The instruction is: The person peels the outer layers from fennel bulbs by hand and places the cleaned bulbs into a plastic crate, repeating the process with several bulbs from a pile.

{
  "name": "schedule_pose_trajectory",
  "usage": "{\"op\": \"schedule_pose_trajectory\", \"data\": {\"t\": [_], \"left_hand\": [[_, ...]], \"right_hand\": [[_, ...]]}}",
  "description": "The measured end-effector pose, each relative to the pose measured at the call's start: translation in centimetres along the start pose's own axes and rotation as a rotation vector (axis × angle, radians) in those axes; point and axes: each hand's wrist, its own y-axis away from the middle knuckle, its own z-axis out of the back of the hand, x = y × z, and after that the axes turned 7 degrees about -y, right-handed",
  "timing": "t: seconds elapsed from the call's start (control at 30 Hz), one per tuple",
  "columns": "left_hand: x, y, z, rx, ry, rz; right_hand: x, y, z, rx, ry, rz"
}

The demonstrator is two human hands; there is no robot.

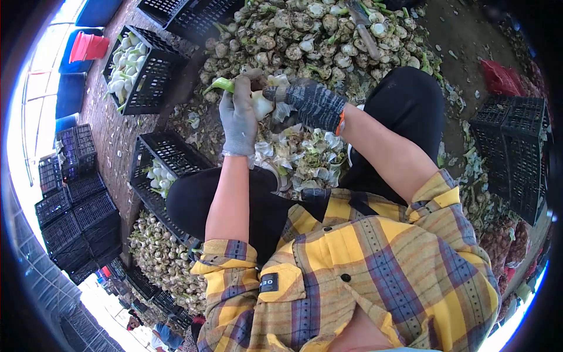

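My left hand, in a grey coated glove, is closed around a garlic bulb. The bulb's cut green stem sticks out past the thumb side, and its cleaned part looks smooth and white. From the other side my right hand, in a dark speckled knit glove, pinches loose garlic skin against the bulb. Its fingertips are partly hidden. Beyond both hands lies a heap of dirty garlic bulbs. Peeled skins litter the ground between my legs.
A long-bladed tool rests on the heap. Black crates with white bulbs stand at left, one farther off and one by my knee. Stacked crates stand at right. More garlic lies at lower left; people are in the background.
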Motion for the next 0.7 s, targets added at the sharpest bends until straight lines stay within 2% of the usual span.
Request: {"op": "schedule_pose_trajectory", "data": {"t": [0.07,0.3,0.4,0.5,0.6,0.63,0.67,0.7], "left_hand": [[0.3,0.0,-0.1,-0.022,-0.111,-0.057],[1.4,-0.7,0.1,-0.051,-0.014,-0.001],[1.1,-0.8,0.3,-0.088,0.043,0.039],[0.9,-0.8,0.1,-0.141,0.145,0.048],[0.3,-1.1,0.6,-0.173,0.276,0.108],[0.1,-1.1,0.7,-0.171,0.366,0.139],[-0.1,-1.1,0.8,-0.170,0.456,0.169],[-0.7,-0.4,0.6,-0.187,0.357,0.116]], "right_hand": [[0.3,0.2,0.1,0.009,0.046,0.039],[-1.2,-0.7,0.6,-0.086,0.260,0.202],[0.1,0.2,-0.6,-0.241,0.454,0.219],[0.0,0.4,-0.7,-0.239,0.279,0.188],[0.0,-0.5,-0.5,-0.195,0.887,0.138],[-0.2,0.6,-0.5,-0.128,1.253,0.256],[-0.1,0.6,-0.7,-0.141,1.227,0.225],[-0.2,0.5,-0.9,-0.151,1.200,0.191]]}}
